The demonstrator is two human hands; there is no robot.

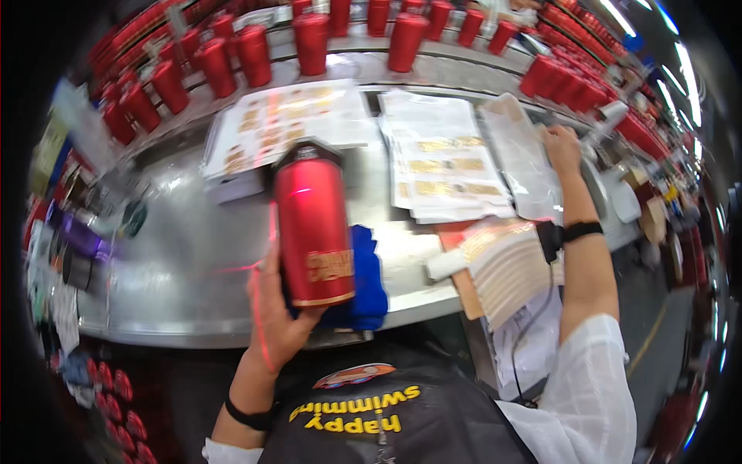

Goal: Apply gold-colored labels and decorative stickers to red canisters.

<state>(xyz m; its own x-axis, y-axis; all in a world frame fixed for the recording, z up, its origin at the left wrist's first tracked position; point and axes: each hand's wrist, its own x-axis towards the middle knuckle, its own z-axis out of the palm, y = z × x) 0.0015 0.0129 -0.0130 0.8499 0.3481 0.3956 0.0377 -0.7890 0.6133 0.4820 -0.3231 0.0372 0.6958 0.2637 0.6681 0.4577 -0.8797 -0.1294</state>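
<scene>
My left hand point(280, 329) is closed round the lower part of a glossy red tumbler point(313, 224), which has gold lettering near one end and a dark far end. The tumbler is held tilted above the steel table. My right hand point(562, 147) reaches to the far right of the table, beside a translucent plastic tray point(525, 158). Its fingers are curled together, and whatever they grip is too blurred to make out. Behind the tumbler is a bright blue cloth point(369, 282).
Sheets of gold decals point(448, 166) lie mid-table, left of the tray. Another printed stack point(286, 116) is to their left. Red tumblers point(311, 42) stand on a conveyor point(348, 68) along the back. A ribbed, cream-coloured stack point(506, 267) rests at the front right edge of the steel table point(166, 255).
</scene>
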